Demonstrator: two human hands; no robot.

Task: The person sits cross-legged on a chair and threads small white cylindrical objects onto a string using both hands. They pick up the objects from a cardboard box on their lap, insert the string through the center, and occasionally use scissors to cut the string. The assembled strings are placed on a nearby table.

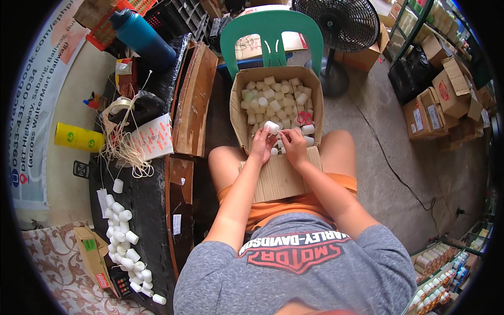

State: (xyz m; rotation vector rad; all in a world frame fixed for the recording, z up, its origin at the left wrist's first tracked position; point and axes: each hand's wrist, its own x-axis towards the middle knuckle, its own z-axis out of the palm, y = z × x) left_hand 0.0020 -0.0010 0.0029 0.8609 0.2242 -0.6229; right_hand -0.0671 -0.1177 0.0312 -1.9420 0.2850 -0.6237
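Observation:
My left hand (262, 145) grips a small white cylinder (271, 127) between thumb and fingers, above the near side of an open cardboard box (237, 119). Close beside it, my right hand (294, 145) is closed in a pinch near the cylinder's edge; whatever is in that pinch is too small to make out. Many pale, translucent cylinders (273, 100) fill the box, and a few whiter ones (308, 129) lie near my right hand. Red-handled scissors (304, 118) rest on the pile at the right. A cardboard flap (281, 178) lies across my lap.
The box stands on a green plastic chair (228, 39). A black-topped table (152, 210) at left bears a cluster of white cylinders (123, 228), cream string (123, 149), a yellow roll (79, 137) and a blue bottle (142, 39). A black fan (336, 31) stands behind; a cable (391, 165) crosses the floor.

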